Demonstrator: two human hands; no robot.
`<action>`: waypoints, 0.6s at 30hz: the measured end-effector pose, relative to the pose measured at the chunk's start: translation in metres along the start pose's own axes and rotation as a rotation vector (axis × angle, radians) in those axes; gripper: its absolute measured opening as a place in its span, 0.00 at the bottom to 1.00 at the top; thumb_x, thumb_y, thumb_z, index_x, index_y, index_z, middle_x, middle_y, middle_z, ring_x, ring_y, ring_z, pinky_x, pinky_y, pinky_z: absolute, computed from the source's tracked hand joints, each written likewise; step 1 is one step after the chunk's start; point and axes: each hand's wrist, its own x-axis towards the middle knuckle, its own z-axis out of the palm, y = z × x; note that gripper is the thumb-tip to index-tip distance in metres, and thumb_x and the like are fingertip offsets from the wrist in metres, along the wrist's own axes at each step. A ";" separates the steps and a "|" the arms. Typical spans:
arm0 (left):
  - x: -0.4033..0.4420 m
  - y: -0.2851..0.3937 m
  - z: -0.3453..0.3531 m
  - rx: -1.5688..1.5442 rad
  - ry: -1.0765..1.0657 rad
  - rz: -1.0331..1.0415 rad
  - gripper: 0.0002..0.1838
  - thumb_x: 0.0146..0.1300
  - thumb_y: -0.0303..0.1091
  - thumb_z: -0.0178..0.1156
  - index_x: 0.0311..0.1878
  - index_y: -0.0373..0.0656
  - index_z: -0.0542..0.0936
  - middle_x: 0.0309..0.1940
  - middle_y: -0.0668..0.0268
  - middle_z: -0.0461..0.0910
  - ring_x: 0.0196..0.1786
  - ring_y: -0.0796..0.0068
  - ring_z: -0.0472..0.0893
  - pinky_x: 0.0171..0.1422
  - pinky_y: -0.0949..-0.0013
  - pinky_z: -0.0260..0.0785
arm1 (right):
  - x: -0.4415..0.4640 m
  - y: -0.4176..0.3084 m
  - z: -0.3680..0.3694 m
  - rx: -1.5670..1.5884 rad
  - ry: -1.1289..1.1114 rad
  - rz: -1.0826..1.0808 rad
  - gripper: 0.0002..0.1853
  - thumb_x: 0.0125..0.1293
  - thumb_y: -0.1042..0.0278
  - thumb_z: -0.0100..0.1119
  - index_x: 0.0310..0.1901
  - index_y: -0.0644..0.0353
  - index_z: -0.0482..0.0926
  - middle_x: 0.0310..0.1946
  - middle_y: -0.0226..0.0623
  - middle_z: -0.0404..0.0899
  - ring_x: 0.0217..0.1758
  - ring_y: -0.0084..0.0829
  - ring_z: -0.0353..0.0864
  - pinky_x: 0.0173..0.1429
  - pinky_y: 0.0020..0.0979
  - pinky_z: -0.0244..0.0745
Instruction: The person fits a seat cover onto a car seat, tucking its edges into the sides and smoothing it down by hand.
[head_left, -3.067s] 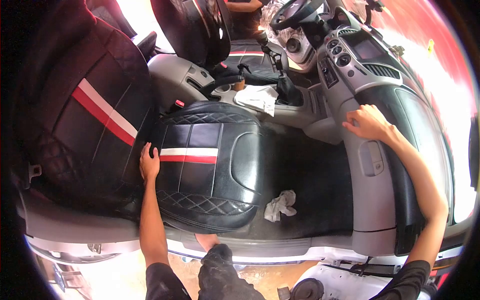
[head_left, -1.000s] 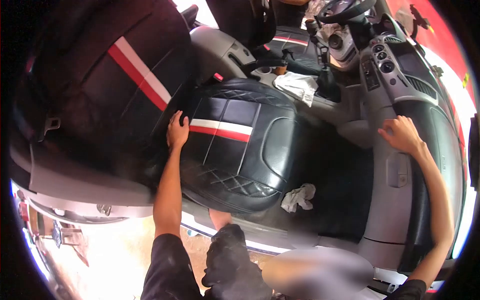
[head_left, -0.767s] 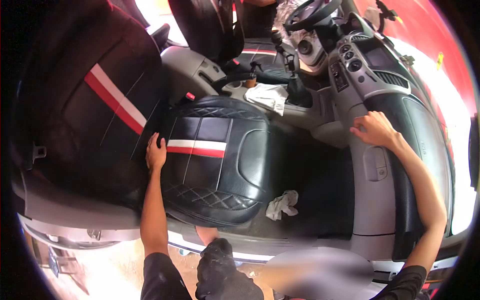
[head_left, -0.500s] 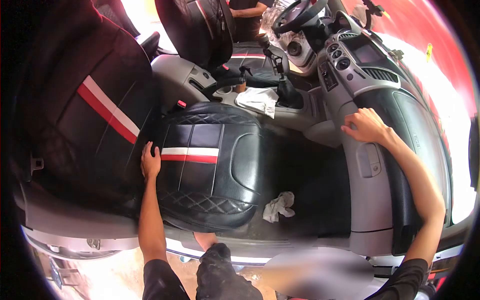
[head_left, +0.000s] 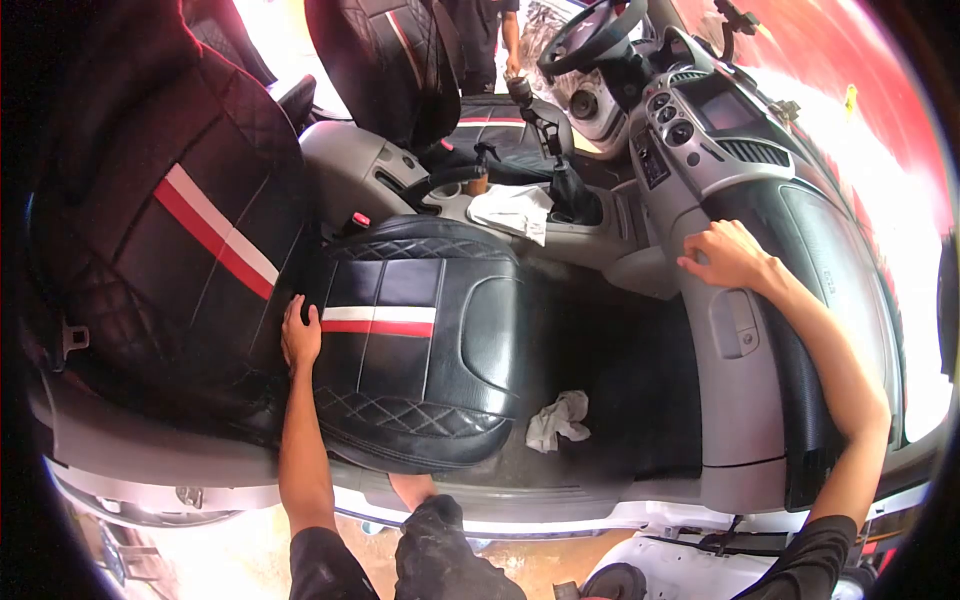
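Since the previous frame, the co-worker's forearm point(head_left: 511, 42) has dropped toward the gear lever point(head_left: 519, 92). I have my left hand point(head_left: 300, 337) at the seat cushion point(head_left: 395, 370)'s rear edge, thumb apart; weight on smooth upholstery could make it slip. My right hand point(head_left: 730, 255) curls against the dashboard point(head_left: 738, 415), its palm hidden, so I can't tell whether it grips anything. A bump could slide the draped cloth point(head_left: 508, 208) off the console point(head_left: 590, 240); the crumpled cloth point(head_left: 560, 420) on the floor mat point(head_left: 640, 370) could catch a foot.

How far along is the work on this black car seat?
The black seat cushion with white and red stripes looks fitted. The left hand is at its rear edge, the right hand at the grey dashboard. Perhaps left: removing the crumpled white cloth.
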 end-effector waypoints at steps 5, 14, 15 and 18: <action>0.001 -0.002 0.001 0.004 -0.001 0.004 0.24 0.75 0.42 0.57 0.69 0.43 0.76 0.72 0.58 0.74 0.75 0.55 0.71 0.78 0.57 0.64 | 0.001 0.004 0.004 -0.002 0.013 -0.013 0.16 0.66 0.52 0.64 0.31 0.56 0.87 0.26 0.40 0.86 0.33 0.48 0.87 0.42 0.46 0.81; 0.000 -0.001 0.001 0.012 -0.005 -0.003 0.24 0.76 0.42 0.56 0.70 0.44 0.76 0.72 0.57 0.74 0.75 0.54 0.72 0.78 0.57 0.64 | 0.001 0.004 0.005 -0.005 0.016 -0.022 0.16 0.66 0.52 0.64 0.30 0.56 0.86 0.26 0.41 0.86 0.33 0.48 0.86 0.42 0.47 0.81; 0.001 -0.002 0.001 0.011 -0.001 -0.002 0.24 0.76 0.42 0.57 0.70 0.43 0.76 0.72 0.58 0.74 0.75 0.55 0.72 0.78 0.57 0.64 | 0.001 0.005 0.006 -0.002 0.020 -0.030 0.16 0.66 0.52 0.64 0.30 0.56 0.86 0.26 0.41 0.86 0.33 0.48 0.87 0.42 0.47 0.81; 0.001 -0.002 0.003 0.000 0.005 -0.002 0.24 0.75 0.42 0.57 0.69 0.43 0.76 0.72 0.58 0.74 0.75 0.56 0.72 0.78 0.58 0.65 | 0.000 0.008 0.008 0.005 0.029 -0.045 0.16 0.67 0.53 0.63 0.30 0.57 0.86 0.26 0.41 0.86 0.33 0.48 0.87 0.42 0.47 0.81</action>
